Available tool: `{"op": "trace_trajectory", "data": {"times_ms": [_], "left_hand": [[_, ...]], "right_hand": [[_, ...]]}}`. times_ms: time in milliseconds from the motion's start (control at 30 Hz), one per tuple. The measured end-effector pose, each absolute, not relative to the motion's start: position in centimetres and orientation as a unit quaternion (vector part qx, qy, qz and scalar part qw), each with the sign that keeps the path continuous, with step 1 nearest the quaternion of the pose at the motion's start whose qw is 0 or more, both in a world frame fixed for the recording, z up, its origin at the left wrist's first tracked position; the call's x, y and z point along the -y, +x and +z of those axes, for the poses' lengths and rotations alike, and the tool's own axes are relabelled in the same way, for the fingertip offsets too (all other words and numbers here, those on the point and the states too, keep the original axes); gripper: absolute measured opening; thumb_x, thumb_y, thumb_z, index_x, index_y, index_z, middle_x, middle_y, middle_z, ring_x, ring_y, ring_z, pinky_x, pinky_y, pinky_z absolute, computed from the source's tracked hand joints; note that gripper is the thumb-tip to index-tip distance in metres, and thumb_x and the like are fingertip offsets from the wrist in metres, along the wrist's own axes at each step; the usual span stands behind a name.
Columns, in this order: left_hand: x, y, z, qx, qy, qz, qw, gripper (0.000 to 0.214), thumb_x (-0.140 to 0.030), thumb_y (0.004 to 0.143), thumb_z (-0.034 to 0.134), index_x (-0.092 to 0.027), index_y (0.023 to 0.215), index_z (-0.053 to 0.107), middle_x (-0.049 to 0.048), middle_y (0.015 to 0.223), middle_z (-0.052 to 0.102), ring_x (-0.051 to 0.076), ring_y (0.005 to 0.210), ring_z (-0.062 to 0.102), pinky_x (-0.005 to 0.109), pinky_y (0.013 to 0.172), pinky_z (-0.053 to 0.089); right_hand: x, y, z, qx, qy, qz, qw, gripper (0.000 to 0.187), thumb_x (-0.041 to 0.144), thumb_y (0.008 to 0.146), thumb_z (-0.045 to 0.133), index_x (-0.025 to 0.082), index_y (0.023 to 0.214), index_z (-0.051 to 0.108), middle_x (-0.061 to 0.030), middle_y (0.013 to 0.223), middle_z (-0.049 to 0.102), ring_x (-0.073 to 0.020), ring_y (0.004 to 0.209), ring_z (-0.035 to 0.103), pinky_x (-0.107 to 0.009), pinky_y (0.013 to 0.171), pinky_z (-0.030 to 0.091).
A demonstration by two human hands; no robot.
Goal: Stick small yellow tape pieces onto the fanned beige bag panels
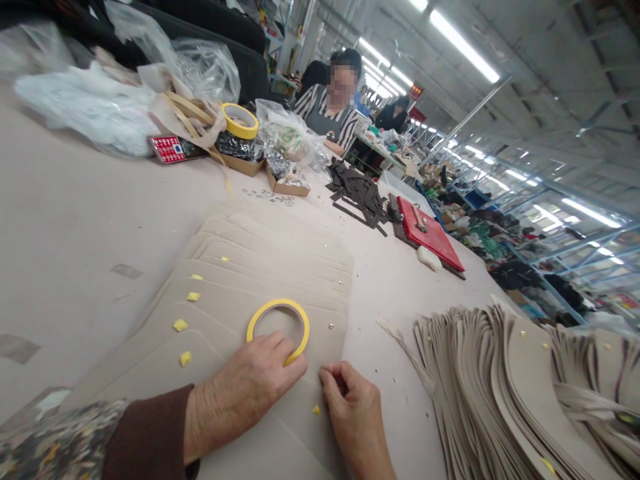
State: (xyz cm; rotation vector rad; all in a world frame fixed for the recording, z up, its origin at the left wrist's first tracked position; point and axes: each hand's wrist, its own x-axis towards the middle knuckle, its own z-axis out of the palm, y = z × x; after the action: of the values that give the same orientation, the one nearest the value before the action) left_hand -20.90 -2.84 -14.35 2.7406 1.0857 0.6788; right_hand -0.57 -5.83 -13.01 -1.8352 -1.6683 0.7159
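My left hand (245, 387) is closed over the near edge of a thin yellow tape roll (278, 327) that lies flat on a fanned stack of beige cut panels (240, 267). Small yellow tape bits (181, 325) dot the panels' left edges. My right hand (350, 407) rests beside it on the nearest panel, fingers curled in a pinch close to the tape roll; what they hold is too small to see. Another tiny yellow bit (316, 409) lies between the hands. A small metal stud (331, 326) sits on the panel to the right of the roll.
A second fanned pile of beige panels (525, 387) fills the right. Farther back are a red board (433, 233), dark strips (360, 193), cardboard trays (287, 187), a thicker yellow tape roll (240, 121), plastic bags (90, 107) and a seated person (333, 113).
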Motion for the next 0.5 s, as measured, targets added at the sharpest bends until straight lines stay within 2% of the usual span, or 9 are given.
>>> {"op": "trace_trajectory", "data": {"times_ms": [67,133,233,300,400,500], "left_hand": [[2.8,-21.0,-14.4,-0.358,0.905,0.223,0.059,0.023,0.001,0.082,0.057,-0.021,0.083,0.053,0.0025,0.079,0.056,0.023,0.070,0.048,0.035,0.063,0.035],[2.7,-21.0,-14.4,-0.357,0.905,0.223,0.054,0.024,0.003,0.081,0.055,-0.021,0.082,0.053,0.0025,0.078,0.055,0.023,0.069,0.048,0.035,0.062,0.034],[2.6,-21.0,-14.4,-0.360,0.903,0.230,0.045,0.024,0.003,0.079,0.055,-0.021,0.080,0.052,0.0026,0.077,0.056,0.023,0.069,0.048,0.035,0.062,0.034],[2.5,-21.0,-14.3,-0.362,0.901,0.237,0.043,0.024,0.002,0.079,0.056,-0.021,0.081,0.053,0.0027,0.077,0.056,0.023,0.070,0.049,0.035,0.063,0.035],[2.5,-21.0,-14.2,-0.362,0.901,0.237,0.040,0.023,0.002,0.079,0.056,-0.021,0.081,0.052,0.0028,0.077,0.057,0.024,0.069,0.049,0.036,0.063,0.035],[2.5,-21.1,-13.9,-0.365,0.904,0.220,0.043,0.025,0.003,0.077,0.053,-0.021,0.081,0.052,0.0032,0.078,0.058,0.024,0.070,0.051,0.036,0.063,0.035]], "right_hand": [[5.8,-0.3,-13.3,0.604,-0.697,0.269,0.279,0.026,0.040,0.083,0.059,0.018,0.092,0.070,0.0017,0.055,0.063,-0.0152,0.049,0.059,-0.022,0.050,0.044],[6.0,0.2,-13.6,0.570,-0.716,0.281,0.290,0.030,0.042,0.081,0.063,0.018,0.099,0.065,0.0039,0.052,0.061,-0.0153,0.045,0.057,-0.022,0.046,0.043],[6.8,1.0,-14.0,0.524,-0.721,0.327,0.314,0.029,0.049,0.084,0.061,0.020,0.081,0.062,0.0008,0.057,0.064,-0.0162,0.048,0.060,-0.022,0.044,0.045],[7.4,1.1,-14.2,0.546,-0.707,0.323,0.313,0.032,0.049,0.087,0.058,0.020,0.077,0.065,-0.0023,0.064,0.069,-0.0173,0.055,0.065,-0.023,0.049,0.049],[8.1,0.7,-14.6,0.629,-0.685,0.221,0.294,0.027,0.042,0.090,0.057,0.022,0.082,0.072,-0.0034,0.075,0.074,-0.0182,0.066,0.069,-0.024,0.062,0.050],[7.9,-0.2,-14.9,0.654,-0.685,0.133,0.290,0.029,0.039,0.093,0.051,0.022,0.081,0.072,-0.0029,0.075,0.073,-0.0185,0.067,0.069,-0.025,0.065,0.048]]}}
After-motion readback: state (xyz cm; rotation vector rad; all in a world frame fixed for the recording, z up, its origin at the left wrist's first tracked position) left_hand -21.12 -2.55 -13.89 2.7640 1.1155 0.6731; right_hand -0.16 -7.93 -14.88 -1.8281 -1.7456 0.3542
